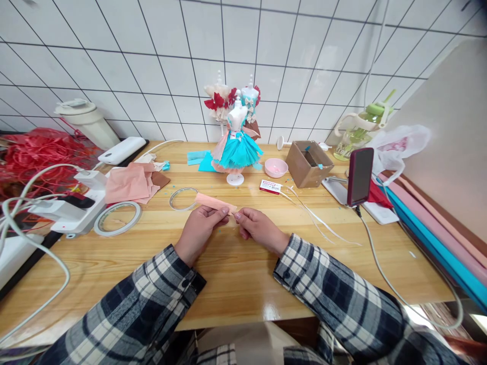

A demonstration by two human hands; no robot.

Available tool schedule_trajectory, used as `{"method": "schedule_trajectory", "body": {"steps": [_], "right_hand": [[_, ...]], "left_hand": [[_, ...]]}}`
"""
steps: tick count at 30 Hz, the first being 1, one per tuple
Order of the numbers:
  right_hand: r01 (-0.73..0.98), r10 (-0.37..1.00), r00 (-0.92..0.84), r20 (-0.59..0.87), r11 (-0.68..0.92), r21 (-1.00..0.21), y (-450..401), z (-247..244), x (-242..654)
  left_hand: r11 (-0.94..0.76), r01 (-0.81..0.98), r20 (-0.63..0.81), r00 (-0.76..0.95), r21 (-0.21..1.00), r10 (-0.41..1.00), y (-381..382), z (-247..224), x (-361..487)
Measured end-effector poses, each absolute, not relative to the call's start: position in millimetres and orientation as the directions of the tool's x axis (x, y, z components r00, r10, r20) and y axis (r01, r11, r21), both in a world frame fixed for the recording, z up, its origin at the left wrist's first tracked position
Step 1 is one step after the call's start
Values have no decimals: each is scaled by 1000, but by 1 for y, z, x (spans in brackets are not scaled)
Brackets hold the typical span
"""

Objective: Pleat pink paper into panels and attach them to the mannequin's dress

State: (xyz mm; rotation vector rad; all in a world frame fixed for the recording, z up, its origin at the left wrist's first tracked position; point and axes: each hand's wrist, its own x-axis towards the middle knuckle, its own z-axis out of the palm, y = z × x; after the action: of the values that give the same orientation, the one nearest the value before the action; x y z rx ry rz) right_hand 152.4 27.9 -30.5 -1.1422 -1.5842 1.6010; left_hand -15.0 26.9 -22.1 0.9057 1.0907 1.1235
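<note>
Thin, flat peach paper strip (211, 202): was held above pale wooden tabletop (228, 289) | Left hand (198, 229): pinched its body | Right hand (261, 229): pinched its right end | Risk, judged: tearing or creasing, if both hands pulled unevenly or pressed too hard.

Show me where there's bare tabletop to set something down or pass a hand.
Bare: the tabletop between left sleeve and right sleeve, nearer than both hands; between the larger tape ring and left sleeve; between right sleeve and phone cable. Crowded: around the power strip and the dress forms.
</note>
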Motion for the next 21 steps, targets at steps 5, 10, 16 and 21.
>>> {"method": "schedule_trajectory", "body": {"steps": [5, 10, 16, 21], "right_hand": [[142, 886, -448, -120, -61, -988, 28, -32, 153], [166, 894, -439, -90, -18, -986, 28, -35, 152], [176, 913, -397, -97, -28, -984, 28, -40, 150], [175, 957, -281, -68, -19, -984, 28, -38, 149]], "left_hand": [[258, -292, -246, 78, 921, 966, 26, -21, -13], [301, -343, -292, 81, 890, 953, 25, -20, -10], [301, -419, -306, 56, 857, 950, 25, -20, -9], [270, -442, -303, -3, 856, 953, 25, -21, -10]]}}
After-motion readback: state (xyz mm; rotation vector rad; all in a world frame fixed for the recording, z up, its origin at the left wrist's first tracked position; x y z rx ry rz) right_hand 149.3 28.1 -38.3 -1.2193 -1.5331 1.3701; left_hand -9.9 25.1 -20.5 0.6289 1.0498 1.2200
